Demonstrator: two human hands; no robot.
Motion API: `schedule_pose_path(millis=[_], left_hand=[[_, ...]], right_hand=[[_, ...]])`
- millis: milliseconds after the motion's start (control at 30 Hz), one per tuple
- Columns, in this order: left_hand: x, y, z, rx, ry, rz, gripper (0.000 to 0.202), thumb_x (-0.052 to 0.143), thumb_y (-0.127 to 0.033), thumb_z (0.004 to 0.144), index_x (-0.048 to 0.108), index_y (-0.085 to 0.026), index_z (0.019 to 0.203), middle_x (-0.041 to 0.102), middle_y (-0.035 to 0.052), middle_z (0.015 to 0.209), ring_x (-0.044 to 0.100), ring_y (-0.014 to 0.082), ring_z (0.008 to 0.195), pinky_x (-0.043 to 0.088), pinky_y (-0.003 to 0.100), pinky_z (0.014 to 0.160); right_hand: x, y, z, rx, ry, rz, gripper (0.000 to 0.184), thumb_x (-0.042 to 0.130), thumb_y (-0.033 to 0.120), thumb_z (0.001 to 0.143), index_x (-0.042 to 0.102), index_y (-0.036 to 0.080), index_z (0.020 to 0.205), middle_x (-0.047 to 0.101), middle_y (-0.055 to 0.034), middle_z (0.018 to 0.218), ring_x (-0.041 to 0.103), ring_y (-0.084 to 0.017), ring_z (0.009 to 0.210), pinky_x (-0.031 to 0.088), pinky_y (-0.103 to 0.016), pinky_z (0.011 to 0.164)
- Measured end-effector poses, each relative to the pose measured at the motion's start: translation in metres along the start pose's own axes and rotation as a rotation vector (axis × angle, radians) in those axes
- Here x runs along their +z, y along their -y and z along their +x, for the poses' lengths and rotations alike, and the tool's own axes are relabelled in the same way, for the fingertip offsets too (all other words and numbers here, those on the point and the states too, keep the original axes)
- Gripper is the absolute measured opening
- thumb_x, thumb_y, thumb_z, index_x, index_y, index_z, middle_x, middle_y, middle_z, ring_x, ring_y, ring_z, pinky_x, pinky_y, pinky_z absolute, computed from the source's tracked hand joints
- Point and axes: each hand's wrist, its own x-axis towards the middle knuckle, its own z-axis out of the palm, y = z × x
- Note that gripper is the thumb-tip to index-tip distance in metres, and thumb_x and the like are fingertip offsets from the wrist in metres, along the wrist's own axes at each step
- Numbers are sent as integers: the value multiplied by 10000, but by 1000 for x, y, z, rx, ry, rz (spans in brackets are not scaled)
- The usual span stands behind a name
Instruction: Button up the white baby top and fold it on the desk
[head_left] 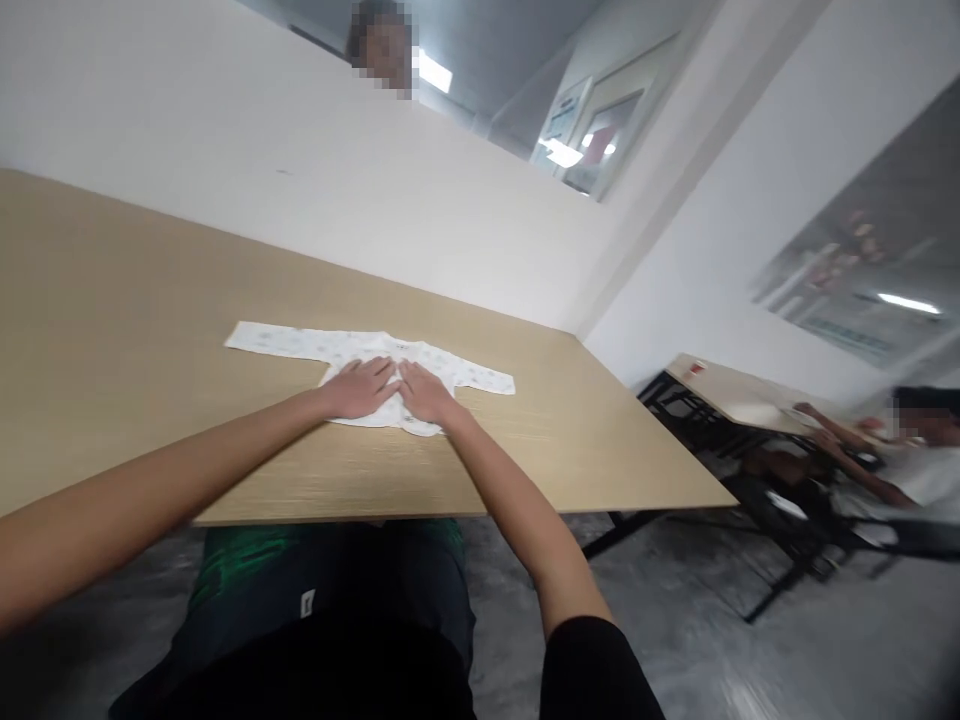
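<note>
A small white long-sleeved shirt (352, 345) with a faint print lies spread on the wooden table (150, 290), its sleeves stretched out to both sides. My left hand (364, 386) rests flat on the left half of its body, fingers extended toward the middle. Flat on the right half is my right hand (426, 390), its fingers pointing up and inward. The fingertips of both hands almost meet at the centre of the shirt, below the neckline. Part of the shirt's body is hidden under the hands.
A white wall (450, 230) runs along the table's far edge, and a person's head shows above it. To the right, across a gap of grey floor (637, 600), a person sits at another table (735, 390) with a small red-and-white object on it.
</note>
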Motion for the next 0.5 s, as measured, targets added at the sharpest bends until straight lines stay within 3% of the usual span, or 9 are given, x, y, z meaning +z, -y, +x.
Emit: schedule_pose_path(millis=[100,200,400,500], left_hand=[[13,11,2,-45,30,45,812,205,-678,966,331,-248,1643,288,90,1726,183,296,1621,141,506,1294],[17,20,7,-60,57,109,837,193,-732,944,283,-310,1661,266,45,1736,154,277,1629,161,507,1289],[10,18,4,-48,113,169,713,170,-521,1053,241,-199,1684,164,41,1756,132,287,1628,122,541,1291],[8,15,2,-78,109,185,710,192,-531,1054,274,-206,1680,172,53,1755,145,293,1627,132,545,1289]], right_hand=[[4,-7,0,91,33,-15,703,302,574,1118,268,139,1670,138,-75,1717,118,-298,1600,84,-510,1319],[1,-12,-2,170,37,-27,752,293,658,1110,246,174,1684,104,-65,1717,91,-295,1604,64,-532,1315],[-10,-13,-10,247,44,-100,625,231,489,1161,229,160,1692,80,-90,1722,90,-261,1605,110,-484,1318],[-12,-14,-14,240,41,-123,596,261,404,1156,237,141,1690,103,-101,1721,100,-263,1603,124,-465,1317]])
